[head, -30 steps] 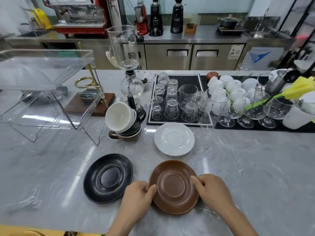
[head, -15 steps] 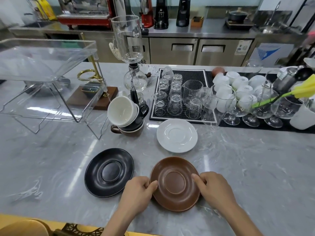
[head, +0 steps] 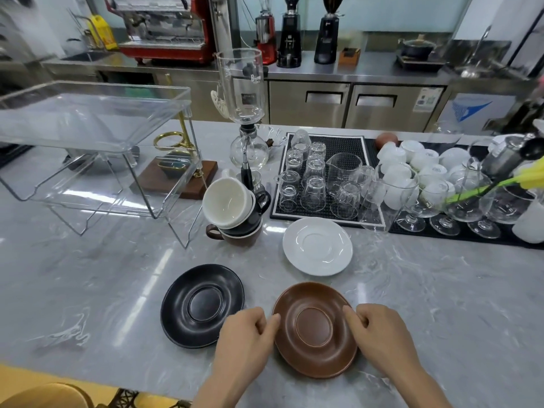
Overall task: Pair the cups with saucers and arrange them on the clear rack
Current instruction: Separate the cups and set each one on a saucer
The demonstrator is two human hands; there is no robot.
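Note:
A brown saucer (head: 315, 328) lies on the marble counter near me. My left hand (head: 245, 334) touches its left rim and my right hand (head: 379, 331) its right rim, fingers curled on the edge. A black saucer (head: 202, 304) lies to its left and a white saucer (head: 317, 245) behind it. Three nested cups stand behind the black saucer: a tilted white cup (head: 228, 201) on top, a black cup (head: 259, 206) under it, a brown cup (head: 241, 235) at the bottom. The clear rack (head: 88, 139) stands at the left.
A black mat (head: 335, 145) holds several upturned glasses and a glass jug (head: 344, 169). White cups (head: 412, 166) and stemmed glasses (head: 468, 198) crowd the right. A glass siphon brewer (head: 247, 113) rises behind the nested cups. A wooden board (head: 176, 178) sits behind the rack.
Both hands stay on the brown saucer's rim. The view has tilted upward a little, so the counter things sit lower in the picture.

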